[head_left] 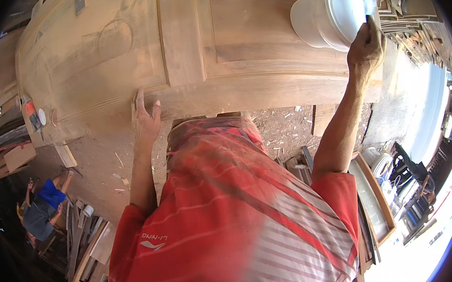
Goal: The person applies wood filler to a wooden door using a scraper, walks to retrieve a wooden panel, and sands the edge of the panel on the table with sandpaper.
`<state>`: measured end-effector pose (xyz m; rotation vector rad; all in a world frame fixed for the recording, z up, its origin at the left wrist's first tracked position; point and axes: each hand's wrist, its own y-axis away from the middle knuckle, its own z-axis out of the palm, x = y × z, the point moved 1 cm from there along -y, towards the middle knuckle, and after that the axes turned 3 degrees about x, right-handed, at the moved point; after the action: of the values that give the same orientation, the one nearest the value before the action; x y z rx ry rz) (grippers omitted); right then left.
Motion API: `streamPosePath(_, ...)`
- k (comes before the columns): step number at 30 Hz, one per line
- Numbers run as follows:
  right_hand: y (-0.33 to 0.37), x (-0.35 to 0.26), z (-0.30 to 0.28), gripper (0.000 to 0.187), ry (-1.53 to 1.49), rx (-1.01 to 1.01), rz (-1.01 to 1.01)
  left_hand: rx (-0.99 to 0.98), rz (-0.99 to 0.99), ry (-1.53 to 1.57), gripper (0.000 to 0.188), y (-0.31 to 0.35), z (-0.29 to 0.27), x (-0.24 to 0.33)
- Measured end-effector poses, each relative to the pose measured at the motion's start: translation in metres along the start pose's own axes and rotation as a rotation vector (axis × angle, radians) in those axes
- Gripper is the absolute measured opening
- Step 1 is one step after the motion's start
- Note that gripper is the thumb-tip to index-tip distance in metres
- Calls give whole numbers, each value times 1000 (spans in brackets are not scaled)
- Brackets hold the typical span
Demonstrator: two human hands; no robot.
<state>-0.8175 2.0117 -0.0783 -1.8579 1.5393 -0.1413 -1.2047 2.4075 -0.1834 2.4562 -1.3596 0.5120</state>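
Observation:
A panelled wooden door [188, 44] lies flat in front of me, its pale brown surface dusty. Against its near edge rests my left hand [146, 118], fingers stretched out and holding nothing. My right hand [366, 47] is raised at the right end of the door, closed around a small tool [369, 14] with a dark handle and a pale, blurred end; its exact kind does not show. Just left of that hand is a white plastic bucket [312, 19] on the door, its round pale top facing the tool.
An orange-and-black can [31, 113] lies near the door's left end. Several wood offcuts [89, 245] are piled at the lower left, near a person in dark clothes [39, 211]. Stacked boards [413, 39] are at the far right. A wooden frame [374, 199] leans behind my right arm.

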Motion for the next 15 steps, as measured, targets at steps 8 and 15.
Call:
streamPosePath(8,5,68,-13,44,214,-284,-332,97,-254,432,34,113,-13,-41)
streamPosePath(15,75,-75,35,43,-422,83,-47,-125,-849,512,51,292,23,-163)
